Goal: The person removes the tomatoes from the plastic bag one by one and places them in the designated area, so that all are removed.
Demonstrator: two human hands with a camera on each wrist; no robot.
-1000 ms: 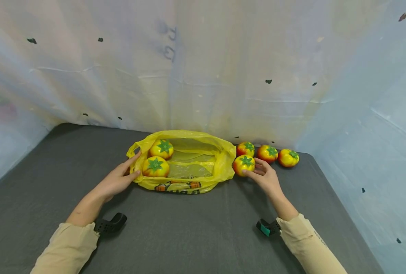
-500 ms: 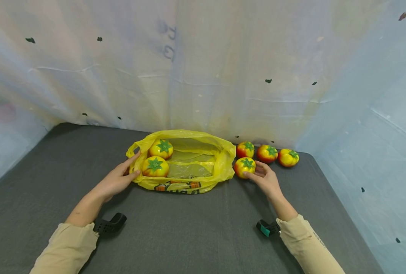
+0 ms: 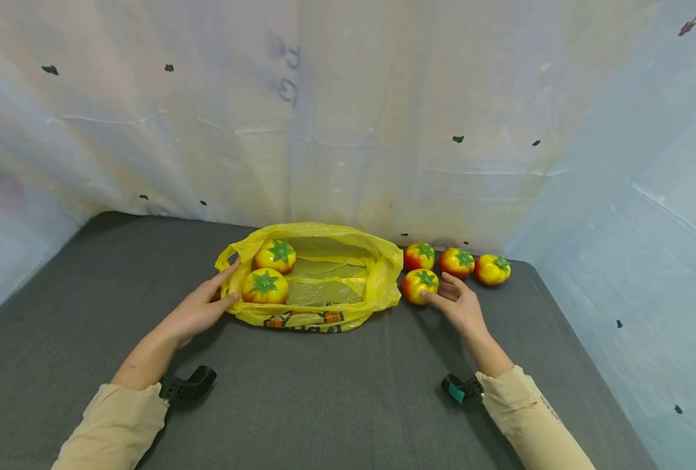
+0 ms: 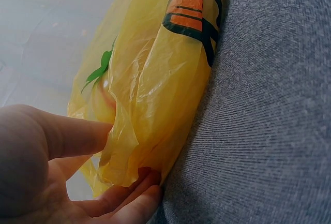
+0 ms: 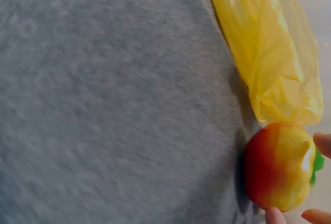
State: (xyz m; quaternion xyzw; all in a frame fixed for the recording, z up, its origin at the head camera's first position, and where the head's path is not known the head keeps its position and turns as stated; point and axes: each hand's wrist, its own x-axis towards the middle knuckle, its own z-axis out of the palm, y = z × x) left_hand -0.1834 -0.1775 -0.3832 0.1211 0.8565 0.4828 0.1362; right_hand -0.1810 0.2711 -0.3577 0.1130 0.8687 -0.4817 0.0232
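A yellow plastic bag lies with its mouth spread, two red-and-yellow toy tomatoes inside its left end. My left hand holds that end; in the left wrist view the thumb is on the near side, with the fingers tucked against the lower edge. Just outside the bag's right end sits another toy tomato with green leaves on top. Around its right side is my right hand, fingers spread, thumb close over the fruit. In the right wrist view, a fingertip is right at the tomato's edge.
Three more toy tomatoes stand in a row behind the right hand, near the back edge of the dark grey table. A pale sheet wall rises behind, and another borders the right side.
The tomato by my right hand has shifted slightly toward me and right. My right fingers have spread a little away from it. The left hand and bag stay put.
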